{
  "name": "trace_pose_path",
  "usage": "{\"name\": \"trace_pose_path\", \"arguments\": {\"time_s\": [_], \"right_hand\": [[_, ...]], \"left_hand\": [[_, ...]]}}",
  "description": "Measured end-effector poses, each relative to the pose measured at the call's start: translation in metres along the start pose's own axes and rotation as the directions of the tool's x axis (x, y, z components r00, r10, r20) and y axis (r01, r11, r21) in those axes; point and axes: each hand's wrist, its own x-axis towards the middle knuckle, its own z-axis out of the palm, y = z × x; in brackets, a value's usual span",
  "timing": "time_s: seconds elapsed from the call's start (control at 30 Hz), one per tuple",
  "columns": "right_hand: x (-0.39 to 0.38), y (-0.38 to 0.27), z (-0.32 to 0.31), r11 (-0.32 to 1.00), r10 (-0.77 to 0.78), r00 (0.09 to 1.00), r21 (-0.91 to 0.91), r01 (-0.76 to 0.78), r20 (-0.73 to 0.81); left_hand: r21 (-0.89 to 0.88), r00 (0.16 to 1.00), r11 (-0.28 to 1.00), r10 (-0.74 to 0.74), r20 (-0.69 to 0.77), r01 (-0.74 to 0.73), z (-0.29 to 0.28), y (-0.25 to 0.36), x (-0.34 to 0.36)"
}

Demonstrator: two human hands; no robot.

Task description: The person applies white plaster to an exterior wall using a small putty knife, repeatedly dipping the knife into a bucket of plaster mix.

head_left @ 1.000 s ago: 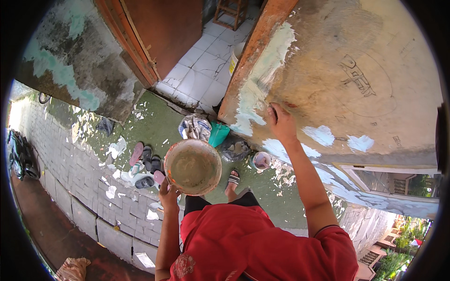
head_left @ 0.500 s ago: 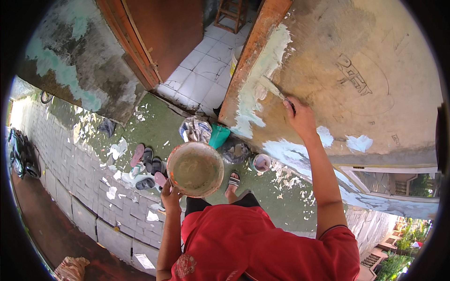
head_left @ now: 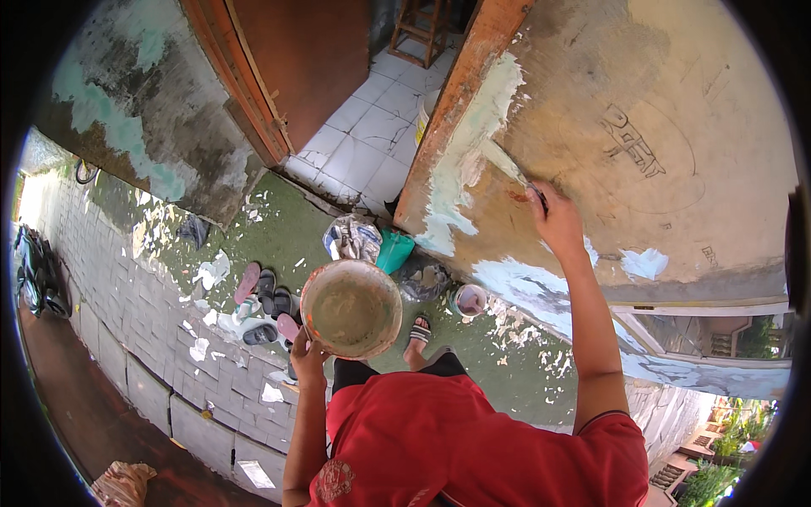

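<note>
In my right hand [head_left: 559, 221] a putty knife [head_left: 505, 160] is gripped by its dark handle. Its pale, coated blade lies against the wall, at the right edge of a patch of pale green-white filler [head_left: 456, 160] beside the door frame. My left hand [head_left: 307, 358] holds a round basin [head_left: 394, 329] by its near-left rim, in front of my body. The basin's rim is worn and reddish, and grey-brown residue covers its inside. My left fingers are partly hidden under the basin.
An orange-brown door frame [head_left: 420, 182] borders the wall, with a tiled room beyond. Below stand a patterned sack [head_left: 353, 237], a green bag [head_left: 394, 250], a dark bag [head_left: 424, 277] and a small tub [head_left: 470, 299]. Sandals [head_left: 267, 287] and peeled paint flakes lie on the ground.
My right hand and the putty knife have shifted a little to the right across the wall. The basin in my left hand has stayed nearly still.
</note>
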Motion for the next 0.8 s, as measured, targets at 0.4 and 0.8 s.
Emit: {"name": "trace_pose_path", "arguments": {"time_s": [0.4, 0.8], "right_hand": [[-0.055, -0.070, 0.111, 0.851, 0.230, 0.971, 0.471, -0.232, 0.063], [-0.003, -0.137, 0.077, 0.671, 0.286, 0.958, 0.721, -0.172, -0.038]], "left_hand": [[0.030, 0.999, 0.999, 0.026, 0.032, -0.027, 0.004, 0.013, 0.003], [0.054, 0.999, 0.999, -0.004, 0.034, 0.002, -0.010, 0.007, 0.012]]}}
